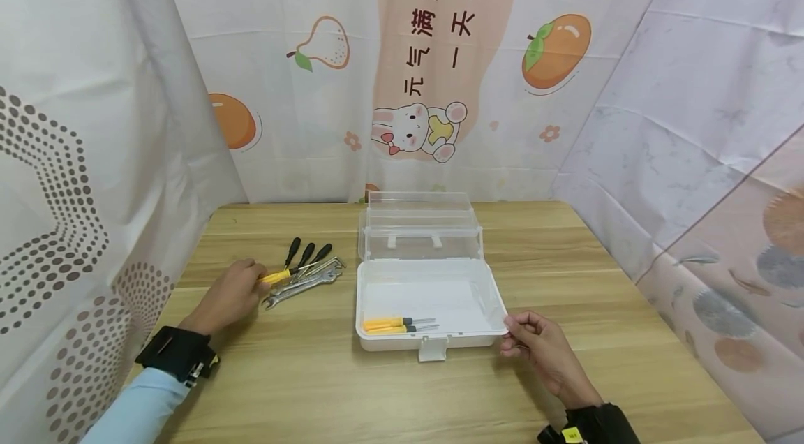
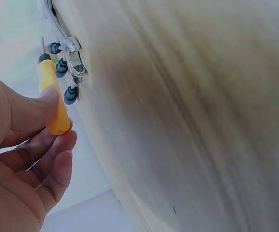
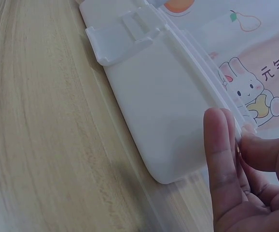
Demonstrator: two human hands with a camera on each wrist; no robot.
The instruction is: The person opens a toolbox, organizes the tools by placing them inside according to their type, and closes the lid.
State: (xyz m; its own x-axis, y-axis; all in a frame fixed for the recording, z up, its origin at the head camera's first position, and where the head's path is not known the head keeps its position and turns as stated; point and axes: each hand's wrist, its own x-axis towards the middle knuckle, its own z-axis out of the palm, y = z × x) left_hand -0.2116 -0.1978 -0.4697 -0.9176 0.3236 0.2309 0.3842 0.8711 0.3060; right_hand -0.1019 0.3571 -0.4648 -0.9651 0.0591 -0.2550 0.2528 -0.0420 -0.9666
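Note:
My left hand (image 1: 227, 296) pinches the yellow handle of a screwdriver (image 2: 52, 94) between thumb and fingers. Its black collar and thin shaft point away from the palm, over a group of tools. In that group lie silver wrenches (image 1: 309, 287) and several black-handled screwdrivers (image 1: 306, 254). At the middle of the table sits a white toolbox (image 1: 433, 290) with its clear lid (image 1: 422, 243) raised. Yellow-handled screwdrivers (image 1: 384, 323) lie inside along its front wall. My right hand (image 1: 541, 352) holds the box's front right corner, thumb at the rim, as the right wrist view shows.
The wooden table (image 1: 301, 381) runs back to a printed curtain (image 1: 283, 102), with more curtains at both sides. A white latch (image 1: 433, 349) hangs down from the toolbox's front. The raised lid stands at the back of the box.

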